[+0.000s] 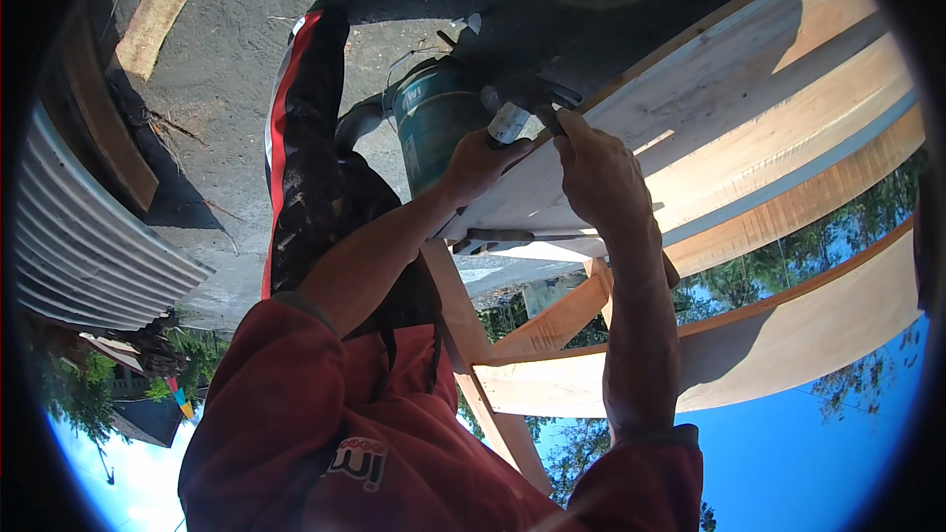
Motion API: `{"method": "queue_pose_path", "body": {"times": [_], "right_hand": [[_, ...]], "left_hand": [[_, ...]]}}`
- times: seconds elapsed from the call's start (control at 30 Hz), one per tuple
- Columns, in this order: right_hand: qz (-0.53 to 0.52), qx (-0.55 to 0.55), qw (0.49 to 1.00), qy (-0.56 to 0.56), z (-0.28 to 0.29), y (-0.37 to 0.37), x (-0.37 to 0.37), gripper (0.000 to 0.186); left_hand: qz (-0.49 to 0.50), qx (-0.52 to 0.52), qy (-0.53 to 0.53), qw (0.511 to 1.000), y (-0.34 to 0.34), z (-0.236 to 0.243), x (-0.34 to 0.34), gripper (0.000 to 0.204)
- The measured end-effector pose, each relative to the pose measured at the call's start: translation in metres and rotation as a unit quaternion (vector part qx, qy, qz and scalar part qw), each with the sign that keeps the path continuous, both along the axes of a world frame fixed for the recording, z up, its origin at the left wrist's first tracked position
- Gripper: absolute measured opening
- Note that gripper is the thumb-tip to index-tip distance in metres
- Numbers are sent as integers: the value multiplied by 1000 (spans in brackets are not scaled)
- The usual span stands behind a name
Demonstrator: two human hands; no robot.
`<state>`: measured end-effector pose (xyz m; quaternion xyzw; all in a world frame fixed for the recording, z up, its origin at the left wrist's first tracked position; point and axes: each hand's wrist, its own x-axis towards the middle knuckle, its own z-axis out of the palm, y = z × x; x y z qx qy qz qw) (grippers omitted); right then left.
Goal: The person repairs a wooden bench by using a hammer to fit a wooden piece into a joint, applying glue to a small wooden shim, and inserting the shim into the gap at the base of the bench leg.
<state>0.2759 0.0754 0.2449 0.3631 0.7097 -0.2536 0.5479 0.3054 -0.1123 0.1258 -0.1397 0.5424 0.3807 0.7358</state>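
Gripping a hammer [532, 92] by its handle, the right hand [601, 172] in the head view is closed, its fingers wrapped round the shaft just behind the hammer's dark head. The left hand [478, 166] is curled round a short, pale cylindrical piece [508, 123], one end of which points toward the hammer head; what kind of thing it is I cannot tell, nor whether the two touch. Both hands are at the near edge of a wide wooden panel [680, 108], the hammer and the pale piece showing at its upper left border. Near the panel's lower left corner, below the left hand in the picture, lies a dark-handled tool [493, 239], partly lost in shadow. Just beside the left forearm, on its far side, stands a teal bucket [419, 133] with pale markings. A brace of lighter timber [552, 320] slants beneath the panel, with a curved wooden board [788, 335] running off to the right. The person wears a red shirt [394, 424] and dark trousers with a red and white stripe [286, 128]. At the left are a corrugated metal sheet [94, 246] and, higher up, a rough plank [168, 10] on the grey ground
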Motion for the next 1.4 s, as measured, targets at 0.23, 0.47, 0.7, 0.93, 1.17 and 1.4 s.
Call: {"method": "queue_pose_path", "body": {"times": [0.23, 0.47, 0.7, 0.93, 1.17, 1.4], "right_hand": [[-222, 146, 951, 160, 24, 34, -33, 30], [-261, 195, 917, 229, 41, 20, -36, 30], [-204, 187, 937, 215, 33, 8, -30, 29], [-163, 184, 937, 247, 31, 5, -38, 28], [-165, 199, 939, 229, 33, 11, -45, 29], [-165, 229, 940, 190, 32, 25, -42, 31]], "left_hand": [[-15, -68, -59, 996, -19, 2, -4, 37], [204, -44, -81, 975, -15, -21, -36, 29], [226, -85, -109, 964, -28, -13, -23, 26], [229, -76, -109, 964, -11, -7, -27, 29], [154, -64, -67, 984, -17, -12, -14, 33], [121, -64, -64, 989, -14, -12, -16, 37]]}}
